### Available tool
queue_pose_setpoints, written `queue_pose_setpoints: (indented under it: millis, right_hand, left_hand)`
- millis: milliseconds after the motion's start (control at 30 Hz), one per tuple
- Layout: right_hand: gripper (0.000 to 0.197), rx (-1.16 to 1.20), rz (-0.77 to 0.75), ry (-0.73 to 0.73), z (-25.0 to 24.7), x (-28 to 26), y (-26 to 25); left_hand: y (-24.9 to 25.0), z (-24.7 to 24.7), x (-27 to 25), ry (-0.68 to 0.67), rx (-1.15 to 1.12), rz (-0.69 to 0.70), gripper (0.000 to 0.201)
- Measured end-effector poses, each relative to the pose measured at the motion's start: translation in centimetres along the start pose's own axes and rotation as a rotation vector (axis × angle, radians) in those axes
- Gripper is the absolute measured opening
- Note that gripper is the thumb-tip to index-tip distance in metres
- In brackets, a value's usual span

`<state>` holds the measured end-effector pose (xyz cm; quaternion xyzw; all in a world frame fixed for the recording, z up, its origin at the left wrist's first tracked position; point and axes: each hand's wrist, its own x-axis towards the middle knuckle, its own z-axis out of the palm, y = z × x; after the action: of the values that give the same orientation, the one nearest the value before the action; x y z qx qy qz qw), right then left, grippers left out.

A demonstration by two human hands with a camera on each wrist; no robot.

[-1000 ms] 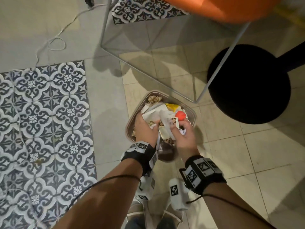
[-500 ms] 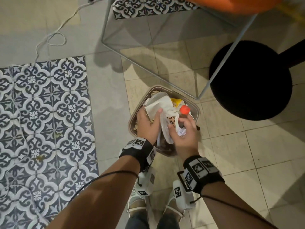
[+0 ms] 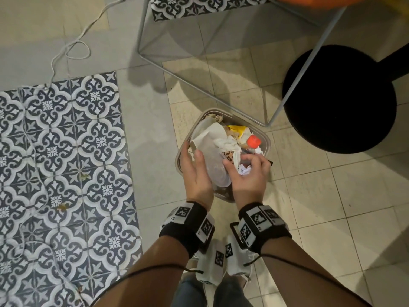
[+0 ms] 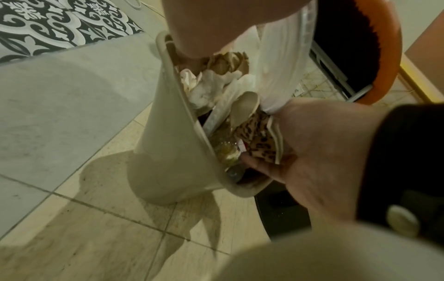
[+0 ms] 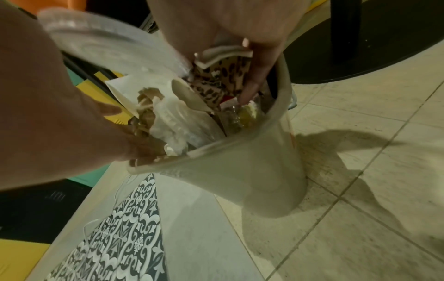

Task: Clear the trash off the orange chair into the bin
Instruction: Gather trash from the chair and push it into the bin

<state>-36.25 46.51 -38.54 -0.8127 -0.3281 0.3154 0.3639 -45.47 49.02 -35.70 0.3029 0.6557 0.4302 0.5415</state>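
**me:** Beige plastic bin (image 3: 266, 144) sits mid-frame in the head view, stuffed with trash: white paper (image 3: 212, 135), something yellow (image 3: 238, 129), a bottle with a red cap (image 3: 253, 142). My left hand (image 3: 195, 173) is at the bin's left rim, fingers pretty much straight and relaxed, gripping nothing. My right hand (image 3: 247, 177) hovers over the lower right of the pile, fingers loosely curled; can't tell from here if it's pinching anything. A sliver of the orange chair (image 3: 332, 0) is at the top right edge.

**other:** and the wrist cams?

**me:** Left wrist view: bin (image 4: 168, 142) in the centre, my right hand (image 4: 319, 152) at right with a leopard-print wrapper (image 4: 254, 140) right against its fingers. Orange chair (image 4: 389, 57) upper right.

Right wrist view: bin (image 5: 252, 161) centre, wrapper (image 5: 216, 81) upper middle under my fingers (image 5: 254, 83), which point down into the trash, fairly straight. Left hand (image 5: 72, 117) at the left rim.
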Motion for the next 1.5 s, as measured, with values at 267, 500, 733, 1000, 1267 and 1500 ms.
queue_pose_setpoints:
  millis: [267,500,733,1000,1267,1500]
  right_hand:
    - [0.052,0.050,0.066,-0.031,0.0,-0.5,-1.3]
    - [0.056,0.049,0.029,0.026,0.8,0.0,-0.8]
    - [0.054,-0.051,-0.061,0.128,2.1,0.4,0.1]
    - [0.056,-0.172,-0.232,0.110,2.2,1.0,1.8]
    - [0.039,-0.186,-0.346,0.060,0.8,1.0,2.7]
    - [0.016,-0.216,-0.380,-0.065,-0.8,0.9,3.4]
  left_hand:
    - [1.6,-0.5,-0.3,-0.128,0.103,-0.065,0.048]
    - [4.0,-0.6,-0.3,-0.074,0.111,-0.178,0.045]
    - [5.4,-3.5,-1.8,0.217,0.178,-0.063,0.038]
    - [0.7,-0.6,0.2,0.045,0.650,-0.076,0.047]
    - [-0.4,1.2,1.6,-0.132,0.906,-0.146,0.069]
    - [-0.2,2.2,3.8,-0.111,0.987,-0.233,0.072]
